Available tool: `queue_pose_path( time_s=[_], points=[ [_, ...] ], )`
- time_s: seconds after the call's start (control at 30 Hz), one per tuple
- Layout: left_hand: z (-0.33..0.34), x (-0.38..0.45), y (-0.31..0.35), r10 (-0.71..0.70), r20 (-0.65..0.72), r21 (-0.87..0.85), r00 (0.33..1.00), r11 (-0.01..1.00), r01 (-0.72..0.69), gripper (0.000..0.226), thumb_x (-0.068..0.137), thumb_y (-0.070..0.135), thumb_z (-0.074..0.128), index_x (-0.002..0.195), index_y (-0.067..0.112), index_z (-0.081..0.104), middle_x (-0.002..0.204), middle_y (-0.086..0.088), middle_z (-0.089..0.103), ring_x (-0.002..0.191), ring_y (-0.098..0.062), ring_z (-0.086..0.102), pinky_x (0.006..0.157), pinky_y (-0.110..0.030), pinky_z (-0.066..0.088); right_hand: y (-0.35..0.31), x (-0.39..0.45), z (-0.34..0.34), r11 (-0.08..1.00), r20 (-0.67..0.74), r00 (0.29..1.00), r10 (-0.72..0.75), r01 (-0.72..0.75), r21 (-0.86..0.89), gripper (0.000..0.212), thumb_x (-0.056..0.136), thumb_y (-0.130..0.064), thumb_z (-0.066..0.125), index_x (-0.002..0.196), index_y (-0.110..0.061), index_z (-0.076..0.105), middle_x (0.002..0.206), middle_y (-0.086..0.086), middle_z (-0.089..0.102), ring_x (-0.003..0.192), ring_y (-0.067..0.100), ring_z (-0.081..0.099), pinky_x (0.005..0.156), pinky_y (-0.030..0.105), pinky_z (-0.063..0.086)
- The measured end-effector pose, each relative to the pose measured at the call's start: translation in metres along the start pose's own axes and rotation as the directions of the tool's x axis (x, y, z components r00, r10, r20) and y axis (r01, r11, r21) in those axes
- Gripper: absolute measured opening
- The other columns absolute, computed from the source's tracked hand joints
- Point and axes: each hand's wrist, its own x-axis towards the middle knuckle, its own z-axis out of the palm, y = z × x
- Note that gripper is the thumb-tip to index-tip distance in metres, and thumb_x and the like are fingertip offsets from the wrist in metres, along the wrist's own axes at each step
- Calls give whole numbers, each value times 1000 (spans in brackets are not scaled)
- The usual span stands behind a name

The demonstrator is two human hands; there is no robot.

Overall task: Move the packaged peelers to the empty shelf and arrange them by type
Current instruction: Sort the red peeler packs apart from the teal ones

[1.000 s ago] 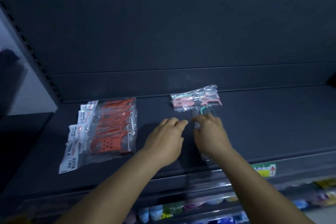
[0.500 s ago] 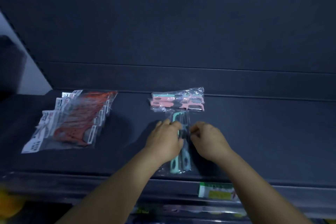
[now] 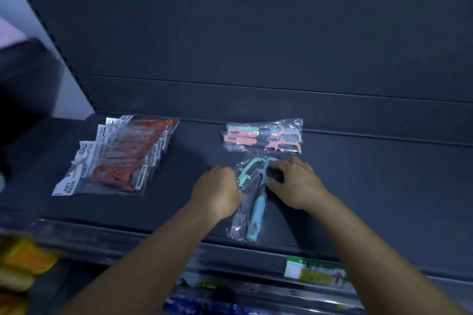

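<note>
Since half a second ago both hands are spreading apart along the teal peeler pack [image 3: 252,202], now lying lengthwise near the shelf [image 3: 371,186] front edge. I'm seeing my left hand [image 3: 217,190] and right hand [image 3: 294,183] pinching its top end. Pink peeler pack [image 3: 263,138] is sitting just behind; orange peeler stack [image 3: 120,156] well left.

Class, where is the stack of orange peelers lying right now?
In the head view, the orange peelers lie on the left of the dark shelf, apart from the pink pack and both hands further right.
</note>
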Motion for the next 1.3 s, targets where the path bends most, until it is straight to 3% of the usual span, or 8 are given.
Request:
queue_pose_path(
  time_s=[0.17,0.37,0.53,0.83,1.07,1.17,1.23,1.3],
  points=[
    [-6,12,5,44,-113,-10,993,999,-46,20,90,13,53,109,7,59,114,-11,56,104,-28,55,82,-34,45,-1,1,-5,998,-89,996,-29,24,-61,23,88,-25,52,109,-20,61,130,2,43,125,25,36,99,31,37],
    [-13,42,5,147,-155,52,977,989,-141,24,91,12,51,114,9,58,120,-12,54,112,-29,51,90,-32,42,6,3,-1,981,1,985,-172,172,-85,52,88,-16,47,137,-35,43,141,-7,38,127,23,34,109,29,32],
    [-9,62,13,274,-113,55,955,961,-269,25,94,11,48,118,12,57,125,-5,50,127,-24,39,95,-34,38,16,-1,-7,980,2,994,-114,113,-161,46,90,-29,49,135,-38,45,130,0,40,121,23,35,107,33,32],
    [7,100,30,445,-113,136,888,892,-430,32,91,2,52,119,15,58,116,-3,51,117,-23,42,95,-32,39,29,-11,-15,990,-49,995,-82,75,-123,42,80,-37,65,120,-31,57,133,-8,45,116,20,38,103,31,35],
    [-12,84,31,392,-51,18,919,920,-391,29,90,29,61,116,18,60,122,-4,53,121,-22,44,100,-36,40,27,-5,-13,997,-61,997,-50,46,-62,39,80,-35,68,116,-27,57,125,-7,50,112,22,45,95,30,40],
    [-18,55,29,406,134,-5,904,912,-409,33,85,42,62,111,22,62,113,-1,55,108,-20,54,90,-32,46,23,0,-11,996,-76,996,-39,32,-88,38,81,-36,67,116,-25,57,124,-4,50,110,26,47,92,29,39],
    [-12,39,24,385,210,82,899,909,-409,38,83,38,65,117,22,58,114,-1,52,107,-21,53,89,-34,47,20,1,-9,998,-90,996,-23,17,-66,38,82,-36,66,116,-24,57,125,-3,49,111,27,46,93,29,39],
    [-5,33,18,358,159,66,920,926,-371,30,86,26,63,115,19,58,114,-2,53,109,-24,54,89,-36,48,21,2,-7,999,-94,995,-21,17,-44,36,83,-33,65,116,-24,58,125,-2,49,113,27,47,94,29,40]
  ],
)
